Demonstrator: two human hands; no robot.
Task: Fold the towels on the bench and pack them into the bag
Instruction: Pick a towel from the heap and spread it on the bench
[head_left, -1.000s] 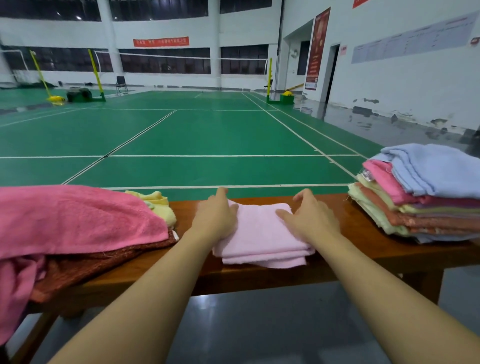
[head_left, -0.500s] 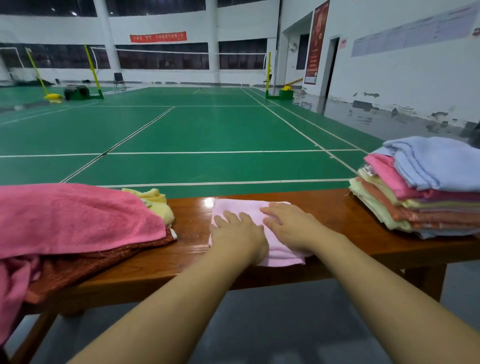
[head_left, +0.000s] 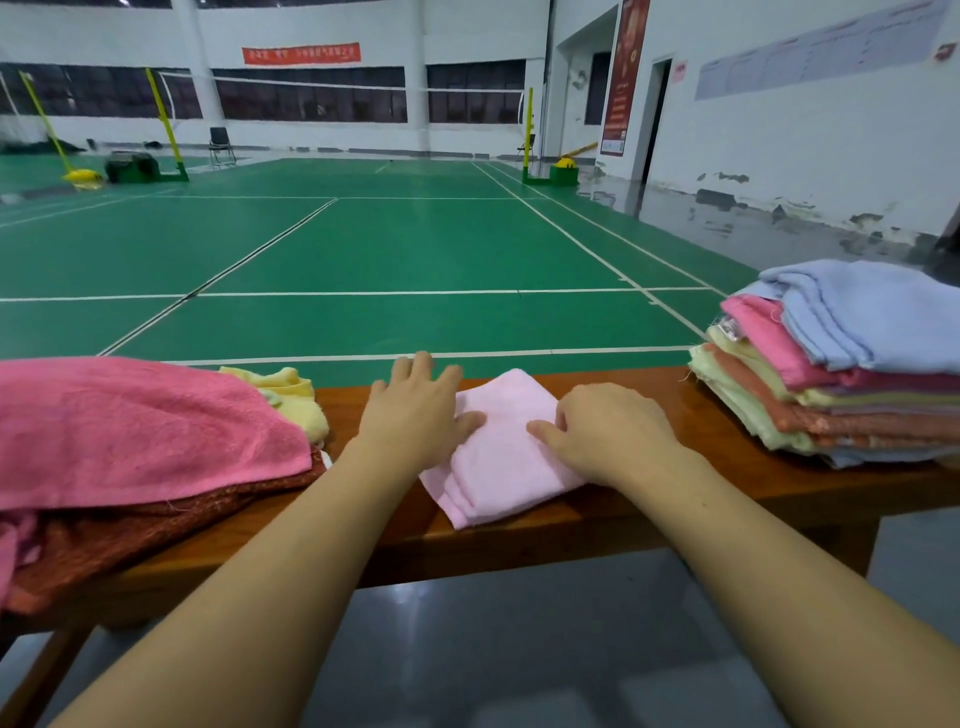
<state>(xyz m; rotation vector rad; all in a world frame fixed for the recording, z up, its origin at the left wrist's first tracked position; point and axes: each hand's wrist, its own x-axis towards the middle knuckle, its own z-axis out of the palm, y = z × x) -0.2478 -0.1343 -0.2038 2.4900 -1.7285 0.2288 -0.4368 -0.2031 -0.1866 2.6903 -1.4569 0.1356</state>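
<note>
Pressing on the folded pale pink towel (head_left: 501, 447) on the bench (head_left: 649, 400), left hand (head_left: 415, 415) spread flat, right hand (head_left: 608, 431) with fingers curled.

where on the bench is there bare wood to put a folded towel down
Bare bench shows between the right hand and the folded stack; a narrower strip lies between the unfolded pile and the left hand. Both ends are crowded; the light pink towel fills the middle.

An indoor sports hall: green badminton court (head_left: 363, 249) with white lines, net (head_left: 337, 88), yellow posts (head_left: 166, 124).
</note>
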